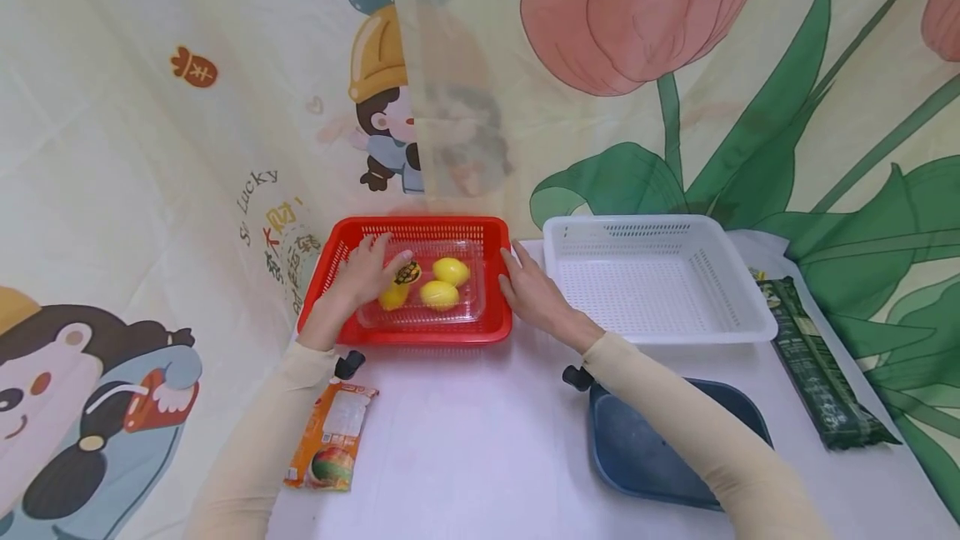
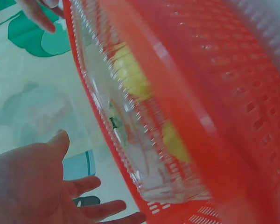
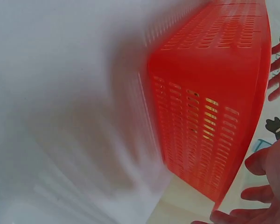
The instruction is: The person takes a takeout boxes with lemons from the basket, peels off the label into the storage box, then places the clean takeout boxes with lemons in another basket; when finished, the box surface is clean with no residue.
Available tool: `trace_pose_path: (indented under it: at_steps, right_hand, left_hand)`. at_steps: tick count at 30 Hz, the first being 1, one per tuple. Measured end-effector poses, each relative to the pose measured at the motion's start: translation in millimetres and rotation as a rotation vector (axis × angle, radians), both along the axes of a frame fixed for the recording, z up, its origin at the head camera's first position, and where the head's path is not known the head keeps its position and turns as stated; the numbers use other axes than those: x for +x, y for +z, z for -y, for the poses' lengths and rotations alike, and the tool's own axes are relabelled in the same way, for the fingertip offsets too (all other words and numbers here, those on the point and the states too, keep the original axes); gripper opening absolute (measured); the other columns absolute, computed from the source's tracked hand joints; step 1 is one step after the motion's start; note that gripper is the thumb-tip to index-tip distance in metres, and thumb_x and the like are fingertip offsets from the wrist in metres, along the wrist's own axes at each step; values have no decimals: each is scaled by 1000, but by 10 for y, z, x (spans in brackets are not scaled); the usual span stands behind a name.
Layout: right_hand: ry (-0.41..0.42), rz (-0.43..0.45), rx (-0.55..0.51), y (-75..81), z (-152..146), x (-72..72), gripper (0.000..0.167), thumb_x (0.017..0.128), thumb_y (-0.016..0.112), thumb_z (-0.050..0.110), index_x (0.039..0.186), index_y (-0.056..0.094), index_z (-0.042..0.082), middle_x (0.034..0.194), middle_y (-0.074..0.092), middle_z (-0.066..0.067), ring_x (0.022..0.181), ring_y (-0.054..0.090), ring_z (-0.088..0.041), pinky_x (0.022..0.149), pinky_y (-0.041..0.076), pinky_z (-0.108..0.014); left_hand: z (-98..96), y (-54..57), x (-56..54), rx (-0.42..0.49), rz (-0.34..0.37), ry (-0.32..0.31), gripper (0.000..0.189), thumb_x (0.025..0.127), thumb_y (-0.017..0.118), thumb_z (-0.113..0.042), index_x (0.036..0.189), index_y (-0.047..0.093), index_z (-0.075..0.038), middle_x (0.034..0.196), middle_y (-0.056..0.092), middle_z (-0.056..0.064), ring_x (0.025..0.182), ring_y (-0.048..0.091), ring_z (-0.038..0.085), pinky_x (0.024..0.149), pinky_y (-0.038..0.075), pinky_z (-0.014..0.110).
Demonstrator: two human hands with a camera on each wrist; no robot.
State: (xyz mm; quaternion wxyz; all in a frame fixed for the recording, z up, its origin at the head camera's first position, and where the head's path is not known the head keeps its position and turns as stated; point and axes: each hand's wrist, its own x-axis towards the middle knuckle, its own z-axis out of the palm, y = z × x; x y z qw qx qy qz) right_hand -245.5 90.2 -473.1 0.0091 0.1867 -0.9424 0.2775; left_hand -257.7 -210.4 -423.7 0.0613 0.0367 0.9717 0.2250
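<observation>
Head view: the left hand (image 1: 367, 272), fingers spread, is over the left side of a clear box (image 1: 417, 315) of yellow fruits (image 1: 451, 272) inside the red basket (image 1: 420, 337); the right hand (image 1: 534, 290), fingers apart, is at the basket's right rim (whether touching, I cannot tell). Left wrist view: fruits show inside the box. Right wrist view: yellow shows through the basket's slots.
</observation>
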Motion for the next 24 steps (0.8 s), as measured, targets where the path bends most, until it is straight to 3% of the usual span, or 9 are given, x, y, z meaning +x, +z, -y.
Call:
trace_pose_path:
  at_steps: [6,17,22,24]
  right_hand:
    - [-23,54,-60,-34,80,-6,66,103,59,20,158,29,2,168,20,-17,147,40,-36,99,55,-44]
    - [-78,55,-132,-152,183,-7,66,101,58,13,158,28,1,168,18,-18,130,58,-34,98,55,-43]
    - [-86,46,-146,-180,192,0,66,100,59,12,158,29,1,168,19,-17,131,58,-34,99,55,-42]
    - [-84,47,-147,-183,189,-2,66,101,59,13,158,29,1,168,18,-16,132,56,-34,99,55,-42]
  left_hand:
    - [43,87,-77,42,81,-4,77,104,46,-50,159,21,-1,159,29,30,142,36,49,109,39,69]
    - [95,209,-223,72,295,77,89,103,41,-60,162,8,-1,162,25,29,144,34,48,115,35,65]
    - [121,255,-262,100,372,117,91,103,40,-58,162,0,-2,165,17,28,142,33,47,114,38,63]
    - [154,256,-291,154,407,127,92,103,41,-58,162,-1,-2,164,19,27,141,37,45,113,41,60]
